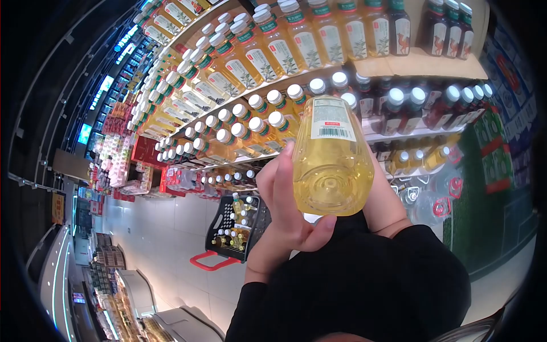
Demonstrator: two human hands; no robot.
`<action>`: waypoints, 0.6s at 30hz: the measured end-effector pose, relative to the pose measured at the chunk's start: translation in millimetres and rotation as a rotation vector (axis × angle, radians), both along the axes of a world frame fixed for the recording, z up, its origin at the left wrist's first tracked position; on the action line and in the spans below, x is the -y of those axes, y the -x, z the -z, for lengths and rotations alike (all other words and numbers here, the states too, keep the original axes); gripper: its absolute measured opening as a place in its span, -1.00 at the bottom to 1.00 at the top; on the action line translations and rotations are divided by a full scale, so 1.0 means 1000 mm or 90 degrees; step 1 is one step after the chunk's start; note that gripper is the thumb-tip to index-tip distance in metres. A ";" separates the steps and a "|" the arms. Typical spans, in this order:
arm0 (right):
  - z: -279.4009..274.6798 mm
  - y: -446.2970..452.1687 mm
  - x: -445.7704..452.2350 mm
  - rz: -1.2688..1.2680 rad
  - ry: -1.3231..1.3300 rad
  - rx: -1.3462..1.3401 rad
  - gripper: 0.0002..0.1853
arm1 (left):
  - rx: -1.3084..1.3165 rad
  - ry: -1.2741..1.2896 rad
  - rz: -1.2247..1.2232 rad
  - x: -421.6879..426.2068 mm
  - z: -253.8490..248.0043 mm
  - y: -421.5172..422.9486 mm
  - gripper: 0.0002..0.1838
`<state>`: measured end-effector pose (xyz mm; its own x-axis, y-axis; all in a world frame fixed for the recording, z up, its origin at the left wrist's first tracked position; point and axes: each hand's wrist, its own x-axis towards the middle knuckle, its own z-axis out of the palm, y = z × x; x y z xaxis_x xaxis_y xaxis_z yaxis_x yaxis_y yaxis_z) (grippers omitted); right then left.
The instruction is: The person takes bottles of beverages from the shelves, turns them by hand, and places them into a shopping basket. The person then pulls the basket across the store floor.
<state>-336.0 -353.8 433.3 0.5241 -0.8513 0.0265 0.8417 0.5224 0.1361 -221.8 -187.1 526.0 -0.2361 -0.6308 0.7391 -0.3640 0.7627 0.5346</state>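
To your left: pale tiled floor [171, 239], red boxes [146, 150], lit blue-white signs [85, 133]. To your right: dark bottles [437, 34] on a tan shelf board [439, 65], clear jugs [419, 202] lower down, green surface [476, 228] beyond.

Rows of bottles [282, 54] stand on the tiered shelf [427, 65] ahead, with a single bottle [333, 165] held before it. To the left, a basket [215, 224] with smaller bottles [241, 235] in it rests on the floor [176, 228]; large jugs [420, 208] stand to the right, near the shelf's lower tier.
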 end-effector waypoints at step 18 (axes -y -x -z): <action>-0.055 -0.012 -0.079 -0.133 0.287 0.129 -0.58 | 0.176 0.211 -0.116 0.010 -0.034 0.000 -0.61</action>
<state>-324.4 -275.1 488.2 0.6279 -0.6098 0.4835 0.6931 0.7208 0.0089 -221.5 -197.3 559.7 -0.3599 -0.4212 0.8325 -0.6018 0.7866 0.1378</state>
